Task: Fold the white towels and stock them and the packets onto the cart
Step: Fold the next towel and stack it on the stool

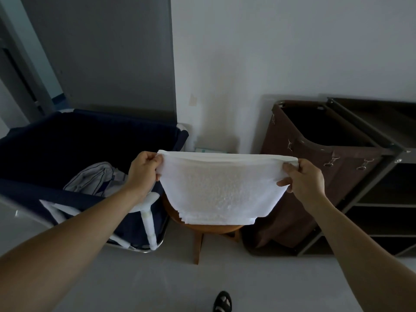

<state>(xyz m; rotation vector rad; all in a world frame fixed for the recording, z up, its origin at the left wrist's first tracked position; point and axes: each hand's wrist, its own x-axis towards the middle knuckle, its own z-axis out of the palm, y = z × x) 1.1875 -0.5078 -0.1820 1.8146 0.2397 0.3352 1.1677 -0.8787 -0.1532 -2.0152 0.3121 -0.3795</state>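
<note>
Between the hands: a white towel (221, 190) is held up and stretched; its top edge is level and its lower edge hangs free.
Left hand (144, 172): it grips the towel's left top corner, with the fingers curled round the cloth.
Right hand (301, 179): it pinches the right top corner between thumb and fingers.
Behind the left hand: a dark blue cloth hamper (33, 188) on a white frame. Inside it lies a bunched, light striped cloth (94, 179).
Behind the right hand: a brown bag (310, 176), fixed with metal clips to the cart (382, 206). The inside of the bag is dark, so I cannot tell what it holds.
To the right of the right hand: the cart's dark shelves, too dim to tell what is on them.
Behind the towel's top edge: a pale green packet (210, 150), mostly hidden.
Under the towel: a wooden stool (202, 230), partly covered by it.
Below the hands: the grey floor (157, 278) and a foot in a black sandal (222, 301).
</note>
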